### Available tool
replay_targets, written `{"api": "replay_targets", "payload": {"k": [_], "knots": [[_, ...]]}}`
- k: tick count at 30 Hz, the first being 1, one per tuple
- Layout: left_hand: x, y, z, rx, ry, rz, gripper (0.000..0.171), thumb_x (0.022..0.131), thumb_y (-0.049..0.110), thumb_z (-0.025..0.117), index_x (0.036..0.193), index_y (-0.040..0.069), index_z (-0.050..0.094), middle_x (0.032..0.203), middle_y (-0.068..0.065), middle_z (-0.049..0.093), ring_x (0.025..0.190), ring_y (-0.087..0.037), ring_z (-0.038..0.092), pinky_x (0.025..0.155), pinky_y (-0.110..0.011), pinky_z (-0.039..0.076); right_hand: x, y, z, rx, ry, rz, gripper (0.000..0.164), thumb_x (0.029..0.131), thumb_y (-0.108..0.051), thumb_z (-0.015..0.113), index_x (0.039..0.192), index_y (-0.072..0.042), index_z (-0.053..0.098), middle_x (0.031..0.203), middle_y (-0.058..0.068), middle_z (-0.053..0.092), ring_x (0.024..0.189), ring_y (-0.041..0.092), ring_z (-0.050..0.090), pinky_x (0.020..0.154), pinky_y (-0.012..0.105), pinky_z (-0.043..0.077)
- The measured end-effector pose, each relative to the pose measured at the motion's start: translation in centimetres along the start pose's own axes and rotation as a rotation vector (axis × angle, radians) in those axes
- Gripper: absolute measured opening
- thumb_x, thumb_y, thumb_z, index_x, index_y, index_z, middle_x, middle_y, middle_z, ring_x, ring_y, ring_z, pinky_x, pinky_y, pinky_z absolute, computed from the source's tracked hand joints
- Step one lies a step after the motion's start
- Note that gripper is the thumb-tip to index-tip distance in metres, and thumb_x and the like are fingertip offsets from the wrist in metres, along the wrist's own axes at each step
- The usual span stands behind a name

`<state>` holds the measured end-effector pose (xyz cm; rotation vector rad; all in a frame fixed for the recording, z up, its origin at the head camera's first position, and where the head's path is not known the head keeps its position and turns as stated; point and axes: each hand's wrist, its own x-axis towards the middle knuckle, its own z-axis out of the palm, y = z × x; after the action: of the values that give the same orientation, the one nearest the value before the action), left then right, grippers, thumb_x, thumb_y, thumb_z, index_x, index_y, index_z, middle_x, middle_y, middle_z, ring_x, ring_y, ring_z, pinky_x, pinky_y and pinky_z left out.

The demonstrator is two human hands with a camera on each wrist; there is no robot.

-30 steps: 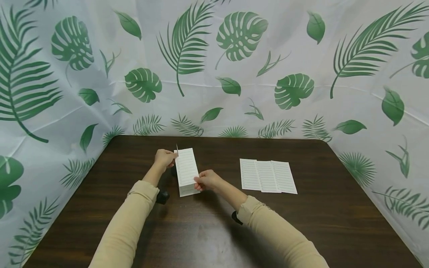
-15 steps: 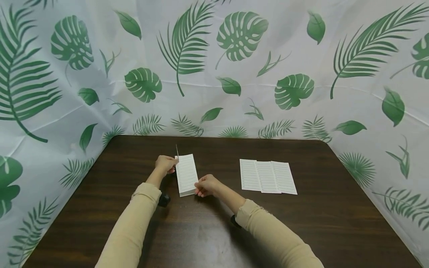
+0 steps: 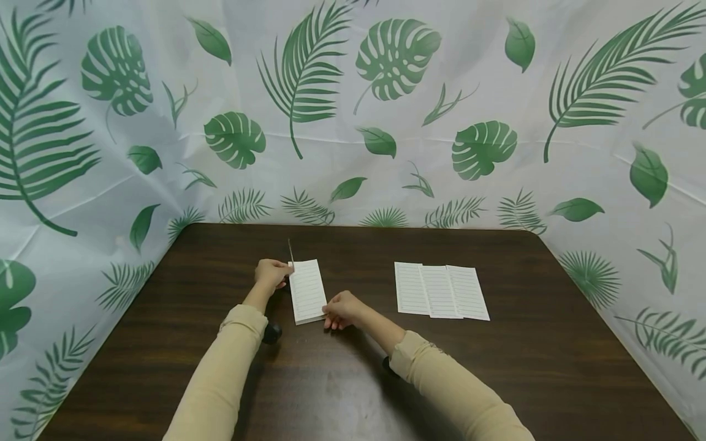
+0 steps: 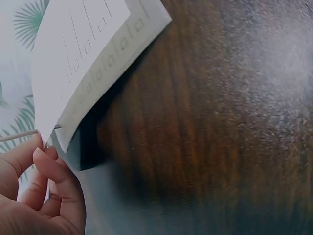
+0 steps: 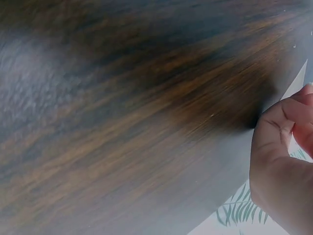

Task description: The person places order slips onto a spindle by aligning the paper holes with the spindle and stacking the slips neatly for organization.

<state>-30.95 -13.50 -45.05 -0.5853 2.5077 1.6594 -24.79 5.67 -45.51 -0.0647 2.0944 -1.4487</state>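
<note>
A white checklist sheet (image 3: 307,288) with ruled lines and small boxes lies over another sheet (image 4: 100,78), left of the table's middle. A thin metal spike (image 3: 291,252) rises at its upper left corner. In the left wrist view, the spike (image 4: 19,136) meets the sheets' corner above a dark base (image 4: 88,149). My left hand (image 3: 271,273) pinches the top sheet's upper left corner beside the spike. My right hand (image 3: 343,310) pinches its lower right corner. In the right wrist view, the right hand (image 5: 286,147) hides most of the paper.
Three similar sheets (image 3: 441,291) lie side by side, slightly overlapping, to the right on the dark wooden table (image 3: 353,380). A white leaf-print cloth (image 3: 342,171) hangs behind the table and along its sides.
The top sheet has come down along the spike, closer to the sheet beneath. Both hands have lowered slightly with it. The three sheets at right have not moved.
</note>
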Motion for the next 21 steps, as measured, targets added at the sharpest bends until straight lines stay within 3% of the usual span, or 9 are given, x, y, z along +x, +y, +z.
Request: {"api": "replay_targets", "payload": {"k": [6,10,14,21], "knots": [[0.2,-0.8,0.2,0.063,0.021,0.018,0.024,0.085,0.016,0.068,0.099,-0.003,0.068,0.104,-0.017,0.062,0.059,-0.01,0.05,0.046,-0.014,0.047,0.0,0.2,-0.4,-0.117,-0.001,-0.065,0.024,0.093,-0.005,0.051,0.086,0.012,0.065,0.045,-0.002,0.053,0.038,0.005,0.043,0.037,0.014,0.032],[0.2,-0.8,0.4,0.11,0.062,0.049,0.021,0.084,0.017,0.069,0.096,-0.001,0.069,0.096,-0.015,0.065,0.047,-0.006,0.045,0.043,-0.014,0.043,0.0,0.1,-0.4,-0.257,0.0,-0.141,0.026,0.094,-0.007,0.051,0.078,0.009,0.064,0.045,0.001,0.054,0.037,0.006,0.043,0.035,0.014,0.033],[0.3,-0.9,0.6,0.151,0.08,0.081,0.019,0.084,0.018,0.068,0.093,0.001,0.069,0.09,-0.012,0.066,0.044,-0.004,0.045,0.043,-0.014,0.044,0.1,0.0,-0.3,-0.418,0.008,-0.194,0.028,0.095,-0.008,0.052,0.073,0.006,0.063,0.05,0.012,0.06,0.035,0.007,0.044,0.034,0.014,0.034],[0.3,-1.4,1.0,0.176,0.074,0.086,0.016,0.085,0.016,0.067,0.09,0.001,0.067,0.086,-0.009,0.064,0.045,-0.004,0.047,0.044,-0.014,0.046,0.1,0.1,-0.3,-0.471,-0.016,-0.164,0.029,0.096,-0.009,0.052,0.073,0.004,0.062,0.057,0.018,0.065,0.036,0.008,0.047,0.035,0.015,0.035]]}}
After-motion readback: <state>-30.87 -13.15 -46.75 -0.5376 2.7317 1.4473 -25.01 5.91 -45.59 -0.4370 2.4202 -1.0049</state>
